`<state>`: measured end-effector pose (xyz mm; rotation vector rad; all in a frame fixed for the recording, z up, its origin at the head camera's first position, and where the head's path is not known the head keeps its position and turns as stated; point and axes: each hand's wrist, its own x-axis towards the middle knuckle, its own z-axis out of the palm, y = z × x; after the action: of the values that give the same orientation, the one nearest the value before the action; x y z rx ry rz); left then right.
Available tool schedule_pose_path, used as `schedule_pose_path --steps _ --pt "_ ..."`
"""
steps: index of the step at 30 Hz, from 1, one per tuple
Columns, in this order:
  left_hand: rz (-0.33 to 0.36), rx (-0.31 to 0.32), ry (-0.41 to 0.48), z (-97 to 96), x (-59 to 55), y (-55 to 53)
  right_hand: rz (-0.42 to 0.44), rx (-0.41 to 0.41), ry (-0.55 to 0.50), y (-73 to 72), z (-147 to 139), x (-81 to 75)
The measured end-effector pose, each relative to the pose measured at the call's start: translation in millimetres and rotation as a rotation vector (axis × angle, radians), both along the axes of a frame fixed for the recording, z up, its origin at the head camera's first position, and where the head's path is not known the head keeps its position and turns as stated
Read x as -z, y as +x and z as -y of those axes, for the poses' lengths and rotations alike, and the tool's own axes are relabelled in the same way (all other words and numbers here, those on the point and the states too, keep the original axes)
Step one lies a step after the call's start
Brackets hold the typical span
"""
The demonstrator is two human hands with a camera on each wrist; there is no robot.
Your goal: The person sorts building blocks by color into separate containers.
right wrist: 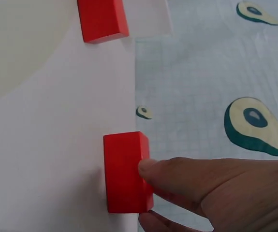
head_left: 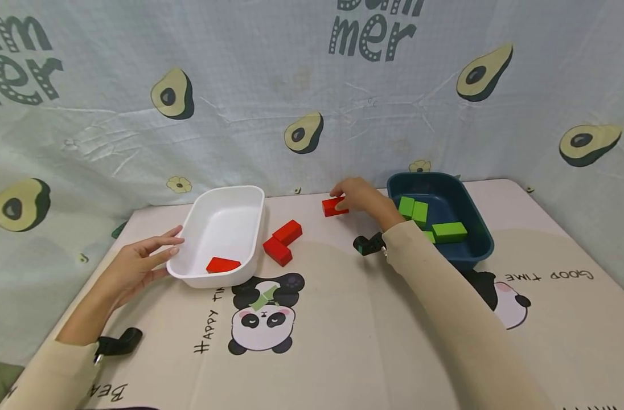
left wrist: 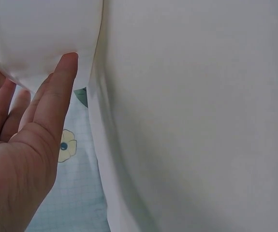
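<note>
1. Right hand [head_left: 360, 196] reaching to the far edge of the table [head_left: 373, 341], about 12 o'clock in the head view, fingers closed on a red block [head_left: 335, 206].
2. In the right wrist view, thumb tip pressed against the side of that red block [right wrist: 126, 172], another finger curled beneath it; block still lying flat on the table, close to the avocado-print backdrop [head_left: 291, 85].
3. Left hand [head_left: 138, 265] at 9 o'clock, fingers straight and relaxed, touching the near left corner of the white tray [head_left: 199, 276].
4. In the left wrist view, fingertip [left wrist: 67, 65] laid flat against the outer wall of the white tray [left wrist: 37, 38]; nothing gripped.
5. One red piece [head_left: 222, 265] lying inside the white tray, near its front wall.
6. Two more red blocks [head_left: 283, 242] touching each other on the table, just beside the tray toward 3 o'clock, between tray and right hand.
7. Dark blue tray [head_left: 476, 222] at 2 o'clock, just beside the right forearm, holding several green blocks [head_left: 449, 232].
8. Panda print [head_left: 265, 310] on the table cover at 6 o'clock of the white tray.
</note>
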<state>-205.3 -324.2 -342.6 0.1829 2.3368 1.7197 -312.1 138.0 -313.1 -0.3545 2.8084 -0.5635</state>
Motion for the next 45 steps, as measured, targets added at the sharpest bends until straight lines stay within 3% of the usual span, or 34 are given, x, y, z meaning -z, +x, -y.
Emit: schedule_pose_path --steps 7,13,19,26,31,41,45 --pt "0.0 -0.001 0.007 -0.9 -2.8 -1.5 -0.019 -0.011 -0.024 -1.4 6 7.0" --pt "0.004 -0.005 -0.019 0.3 -2.2 -0.1 -0.045 -0.018 -0.161 1.7 13 16.6" --pt "-0.017 -0.006 -0.041 1.4 -1.6 0.1 0.048 0.131 -0.428 7.0 14 31.5" --pt "-0.025 0.003 -0.047 1.6 -0.8 1.2 0.073 0.208 -0.496 11.3 16 44.6" --pt "-0.007 0.001 0.01 0.1 -0.7 0.4 0.059 0.301 -0.59 12.3 17 52.5" --pt "-0.001 -0.014 -0.011 -1.0 -1.1 0.3 0.091 0.196 -0.626 8.0 9 57.8" --pt "0.001 -0.009 0.021 -0.2 -0.7 0.7 0.12 0.199 -0.675 9.2 7 57.4"
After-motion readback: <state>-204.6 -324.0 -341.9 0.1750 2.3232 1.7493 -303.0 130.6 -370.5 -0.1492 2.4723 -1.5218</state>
